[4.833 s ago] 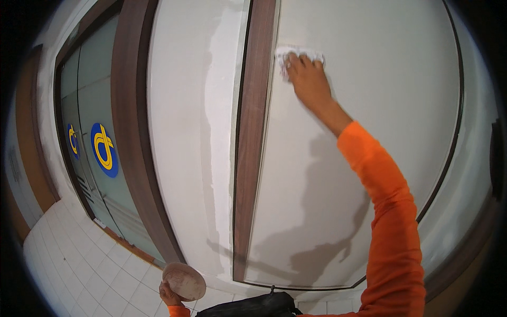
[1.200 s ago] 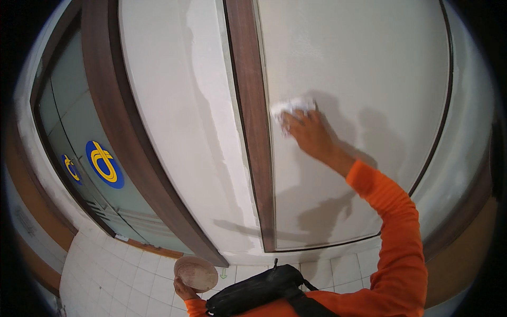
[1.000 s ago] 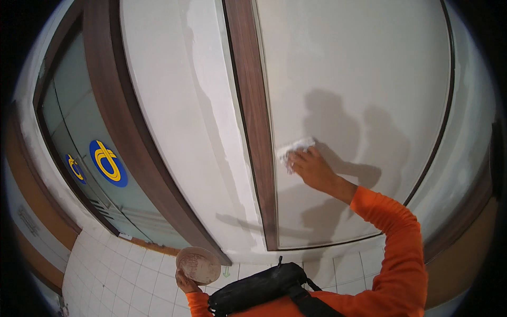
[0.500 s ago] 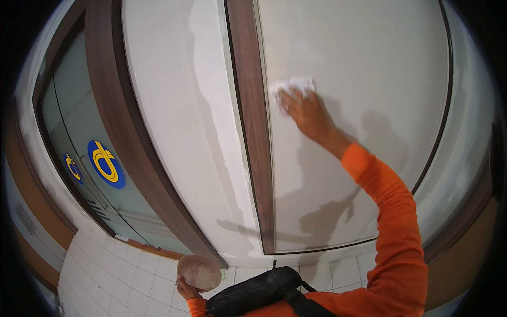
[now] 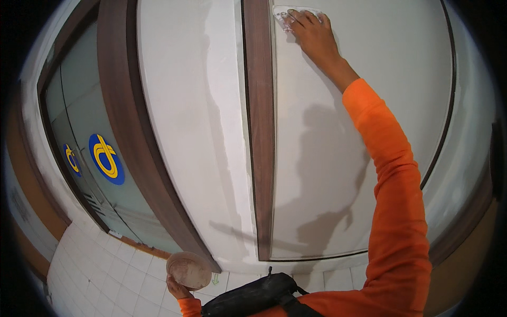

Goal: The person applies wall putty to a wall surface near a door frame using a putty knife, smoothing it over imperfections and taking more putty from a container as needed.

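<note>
High on the pale wall panel (image 5: 327, 158), my right hand (image 5: 316, 38) presses a thin white sheet with printed marks (image 5: 281, 18) flat against the surface, close to the brown wooden strip (image 5: 259, 132). The fingers lie spread over the sheet and hide much of it; what it is made of cannot be told. Low on the left, my left hand (image 5: 177, 289) grips the rim of a round, shallow brownish bowl (image 5: 189, 270). Its inside is coated with whitish residue.
A black bag (image 5: 251, 296) is strapped across my front. Left of the panel runs a white wall (image 5: 179, 105) with an uneven patched band. Farther left stands a glass door (image 5: 68, 105) with blue-and-yellow round emblems and a brown frame (image 5: 124, 79). White tiles (image 5: 127, 274) cover the floor.
My right hand has moved up the panel with the white sheet, and the arm is stretched farther. My left hand still holds the bowl. The view has shifted slightly.
</note>
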Motion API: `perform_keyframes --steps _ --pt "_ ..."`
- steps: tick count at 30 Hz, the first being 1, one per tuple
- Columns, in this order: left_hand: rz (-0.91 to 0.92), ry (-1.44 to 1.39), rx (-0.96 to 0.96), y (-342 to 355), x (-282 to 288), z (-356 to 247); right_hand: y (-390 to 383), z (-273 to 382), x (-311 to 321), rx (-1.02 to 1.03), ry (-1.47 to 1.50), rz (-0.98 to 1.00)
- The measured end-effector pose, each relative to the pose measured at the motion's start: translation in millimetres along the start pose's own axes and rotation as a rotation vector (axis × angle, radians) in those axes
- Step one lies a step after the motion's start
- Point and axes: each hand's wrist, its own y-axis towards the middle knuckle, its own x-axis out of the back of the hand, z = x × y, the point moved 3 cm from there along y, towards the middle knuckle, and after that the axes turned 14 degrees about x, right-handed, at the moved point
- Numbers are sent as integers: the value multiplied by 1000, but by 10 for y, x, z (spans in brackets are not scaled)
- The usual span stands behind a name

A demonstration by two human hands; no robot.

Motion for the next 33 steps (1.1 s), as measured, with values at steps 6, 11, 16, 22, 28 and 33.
perform_keyframes --steps 6,11,16,22,28,33 --pt "-29 10 110 -54 294 237 -525 763 17 -8 116 98" --pt "16 30 66 117 507 298 -482 698 362 -44 85 1" --pt "-33 38 9 123 226 4 -118 -74 130 -84 -52 21" --pt "-84 48 39 235 328 265 0 -22 88 0 91 -23" --pt "-1 42 44 39 185 277 -626 554 71 56 158 146" --pt "45 -21 173 92 83 309 -1369 1433 646 111 433 301"
